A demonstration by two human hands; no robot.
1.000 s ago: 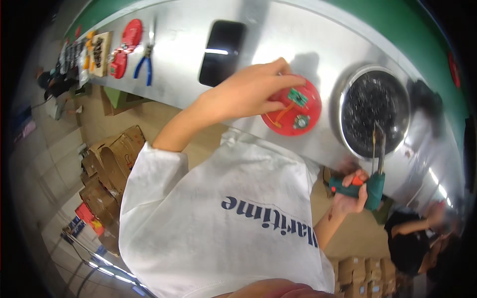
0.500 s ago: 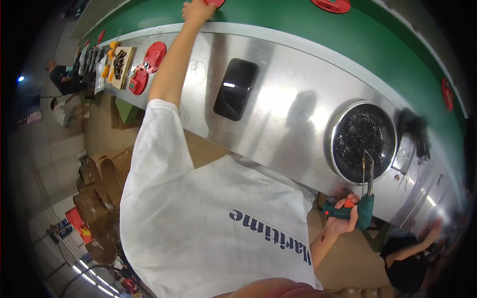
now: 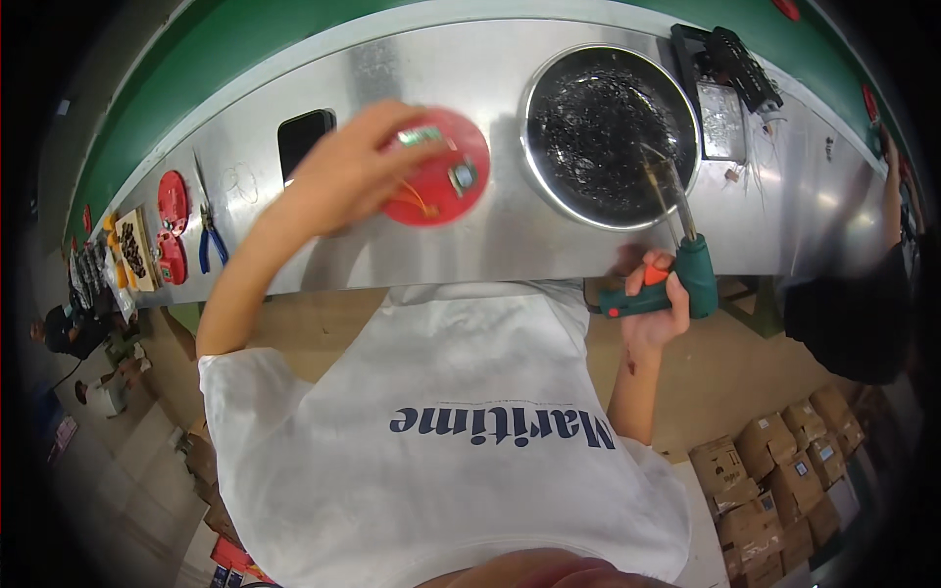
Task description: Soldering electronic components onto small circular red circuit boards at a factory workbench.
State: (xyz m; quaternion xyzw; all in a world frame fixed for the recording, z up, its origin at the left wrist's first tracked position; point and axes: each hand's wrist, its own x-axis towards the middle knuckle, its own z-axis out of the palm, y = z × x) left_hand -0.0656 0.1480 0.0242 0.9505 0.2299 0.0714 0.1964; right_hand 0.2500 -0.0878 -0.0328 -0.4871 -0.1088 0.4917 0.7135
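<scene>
My left hand (image 3: pixel 363 162) is closed on the left side of a round red plastic housing (image 3: pixel 469 135). A small green circuit board and thin yellow-orange wires show on the housing, partly behind my blurred fingers. Whether it rests on the metal table or hovers just over it, I cannot tell. At the table's front edge my right hand (image 3: pixel 659 304) grips a green soldering gun (image 3: pixel 695 279), its finger by the orange trigger. The gun's metal tip slants up over a round metal-rimmed pan (image 3: pixel 530 147) holding dark, glossy stuff.
A black phone (image 3: pixel 299 140) lies left of the red housing, partly behind my hand. Farther left are blue-handled pliers (image 3: pixel 208 245), red housings (image 3: pixel 173 201) and a tray of small dark parts (image 3: pixel 132 250). Black parts (image 3: pixel 740 69) sit right of the pan. A green conveyor runs behind.
My left hand has come back from the green conveyor with the red housing, bringing it over the table near the pan. My right hand keeps hold of the soldering gun. The view has shifted.
</scene>
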